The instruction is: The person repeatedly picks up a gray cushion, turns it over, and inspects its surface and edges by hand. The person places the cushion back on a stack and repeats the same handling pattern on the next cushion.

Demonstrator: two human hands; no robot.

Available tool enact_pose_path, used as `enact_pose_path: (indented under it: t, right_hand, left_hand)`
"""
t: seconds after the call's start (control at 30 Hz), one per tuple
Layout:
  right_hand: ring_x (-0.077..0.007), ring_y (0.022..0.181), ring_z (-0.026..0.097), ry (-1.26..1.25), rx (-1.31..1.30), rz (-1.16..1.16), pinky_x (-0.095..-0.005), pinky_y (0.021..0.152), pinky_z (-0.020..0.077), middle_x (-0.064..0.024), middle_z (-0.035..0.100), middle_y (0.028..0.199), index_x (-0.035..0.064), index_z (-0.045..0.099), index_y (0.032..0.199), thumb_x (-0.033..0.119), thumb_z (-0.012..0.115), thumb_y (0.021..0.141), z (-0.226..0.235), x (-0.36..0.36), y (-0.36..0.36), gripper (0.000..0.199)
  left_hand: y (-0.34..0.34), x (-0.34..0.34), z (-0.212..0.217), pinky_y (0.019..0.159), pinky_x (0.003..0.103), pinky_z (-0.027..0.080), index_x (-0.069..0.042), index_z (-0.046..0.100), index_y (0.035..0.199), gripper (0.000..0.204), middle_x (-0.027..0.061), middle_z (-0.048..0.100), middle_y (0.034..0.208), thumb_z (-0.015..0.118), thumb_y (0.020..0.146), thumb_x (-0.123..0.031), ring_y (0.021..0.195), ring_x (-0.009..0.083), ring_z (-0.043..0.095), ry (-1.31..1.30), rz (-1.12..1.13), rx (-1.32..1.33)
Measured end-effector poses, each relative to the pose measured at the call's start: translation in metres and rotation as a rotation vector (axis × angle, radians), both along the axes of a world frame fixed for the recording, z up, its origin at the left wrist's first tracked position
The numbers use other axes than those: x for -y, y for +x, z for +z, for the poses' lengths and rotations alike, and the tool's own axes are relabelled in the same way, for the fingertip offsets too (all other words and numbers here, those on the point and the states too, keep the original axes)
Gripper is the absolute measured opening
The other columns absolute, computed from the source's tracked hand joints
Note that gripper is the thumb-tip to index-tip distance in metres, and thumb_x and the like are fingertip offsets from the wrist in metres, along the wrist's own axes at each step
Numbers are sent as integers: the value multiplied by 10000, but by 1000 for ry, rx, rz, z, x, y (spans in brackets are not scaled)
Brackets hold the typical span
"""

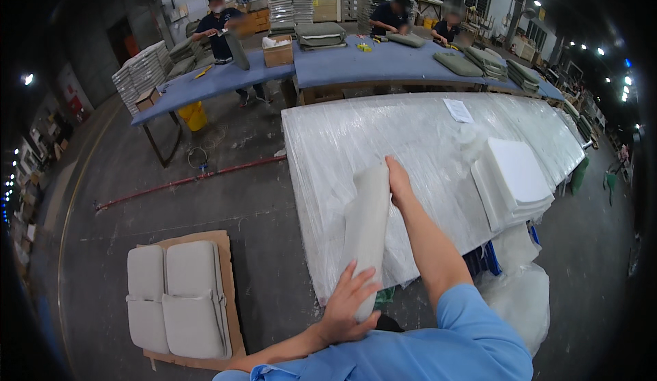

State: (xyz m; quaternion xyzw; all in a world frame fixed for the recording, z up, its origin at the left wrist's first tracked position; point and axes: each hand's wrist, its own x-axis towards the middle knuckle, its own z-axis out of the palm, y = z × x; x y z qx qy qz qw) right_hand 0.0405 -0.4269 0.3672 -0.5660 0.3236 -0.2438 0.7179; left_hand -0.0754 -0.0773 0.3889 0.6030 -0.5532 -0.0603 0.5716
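A light grey seat cushion [367, 220] stands on its narrow edge between my hands, at the near left side of the plastic-covered table [321, 176]. My left hand [349, 297] grips its near end, fingers spread over the side and thumb at the lower end. At the far end, my right hand [400, 181] presses against the cushion's right side; part of its fingers is hidden behind the cushion. Several matching grey cushions [195, 319] lie stacked in two columns on a cardboard sheet [230, 278] on the floor to the left.
White foam sheets [517, 176] are piled on the table's right, with a paper [458, 111] farther back. Bagged plastic [517, 299] hangs at the near right edge. Beyond, a long blue table [383, 66] holds green cushions [457, 64]; several people work there. A red strip [191, 179] crosses the floor.
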Motion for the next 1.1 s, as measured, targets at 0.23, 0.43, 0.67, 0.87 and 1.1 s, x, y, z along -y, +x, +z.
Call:
enact_pose_path:
  t: [0.23,0.43,0.67,0.87,1.1]
  right_hand:
    - [-155,963,572,-138,139,-173,-329,872,475,-63,651,1045,13,641,1186,432,576,1056,-27,-22,8,444]
    - [-141,855,557,-125,154,-200,-318,777,481,-58,633,952,13,634,1079,456,646,1027,-23,-21,12,447]
    - [-140,761,578,-172,-46,-75,-318,695,481,-62,637,833,22,617,903,397,717,979,-6,-15,8,395]
    - [-132,670,476,-402,101,-329,-371,606,417,-43,546,705,30,507,751,308,721,970,-6,-25,13,413]
    - [-146,615,393,-358,43,-353,-394,586,384,-67,433,605,22,433,667,351,687,995,-1,-18,18,530]
  left_hand:
    - [38,14,-29,1289,501,101,-29,426,1578,568,219,283,1693,527,1049,-211,1604,398,140,150,-174,-232]
    - [146,136,-51,1294,388,125,26,278,1622,640,216,217,1715,483,1091,-265,1608,332,160,172,95,-256]
    - [244,191,-52,1165,349,327,-28,603,1341,470,85,631,1331,584,1066,-409,1318,186,508,435,-103,-770]
    - [255,204,-33,903,278,450,-122,643,1049,241,-36,652,990,693,1011,-355,947,91,581,221,-205,-800]
    - [230,210,-29,795,238,452,-90,639,955,251,-67,615,883,610,1077,-308,838,49,539,325,-139,-791]
